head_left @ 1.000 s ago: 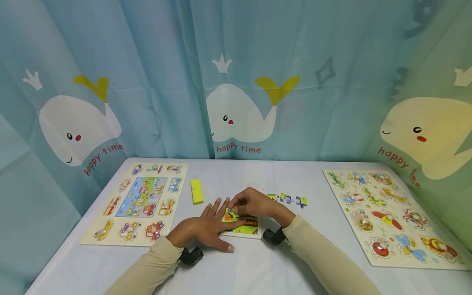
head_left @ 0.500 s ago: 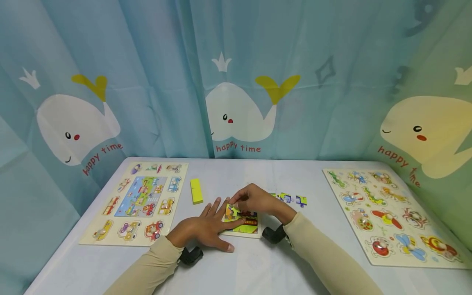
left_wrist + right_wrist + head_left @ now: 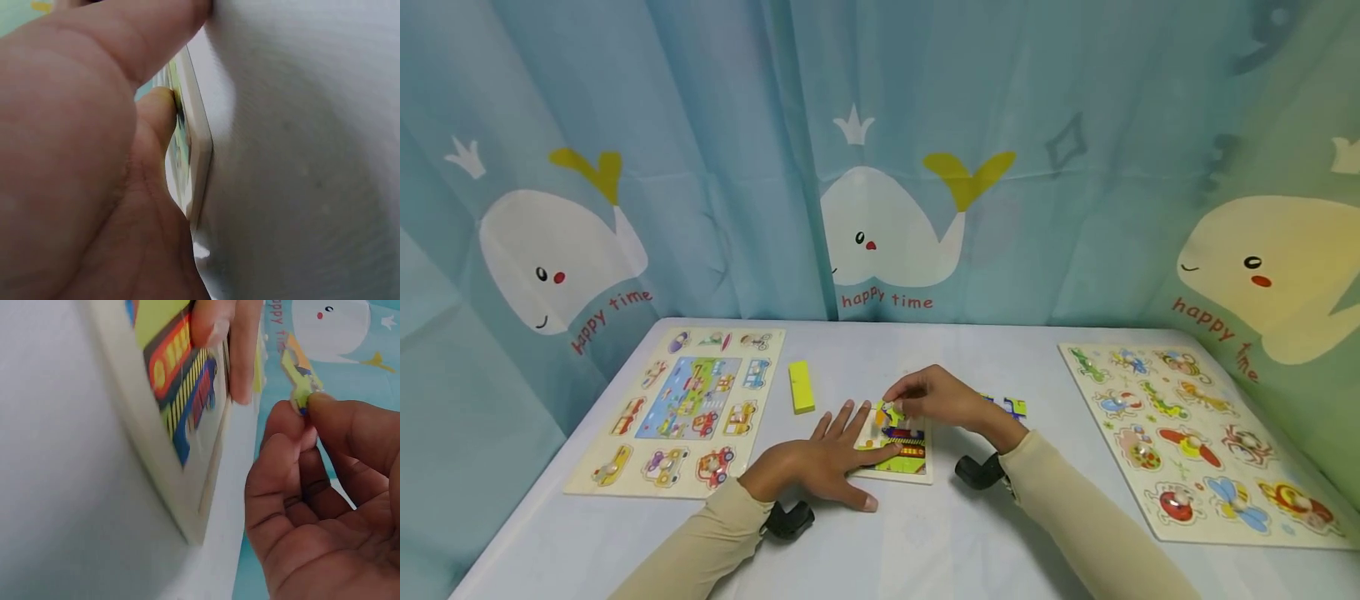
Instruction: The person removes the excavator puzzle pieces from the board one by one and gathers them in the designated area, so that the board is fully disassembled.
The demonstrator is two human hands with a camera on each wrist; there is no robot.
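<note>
A small framed jigsaw puzzle (image 3: 917, 478) lies in the middle of the table, partly filled with bright pieces. My left hand (image 3: 820, 471) lies flat with fingers spread over its left side, the index finger reaching across the picture. Between thumb and index finger my right hand (image 3: 951, 402) pinches a yellow-green jigsaw piece (image 3: 302, 378), raised above the board's far part. Bare tray shows at the board's corner in the right wrist view, beside the pieces with a red and black band (image 3: 167, 359). In the left wrist view the board's pale edge (image 3: 201, 134) runs alongside the left fingers.
Loose jigsaw pieces (image 3: 1015, 407) lie behind the right hand, partly hidden by it. A yellow block (image 3: 801, 387) stands behind the left hand. A vehicle peg puzzle (image 3: 580, 479) is at left, an insect peg puzzle (image 3: 1138, 479) at right. A whale-print curtain (image 3: 737, 208) hangs behind.
My right hand has lifted the jigsaw piece off the board's upper left and moved a little right, uncovering bare tray there. The left hand has stayed in place.
</note>
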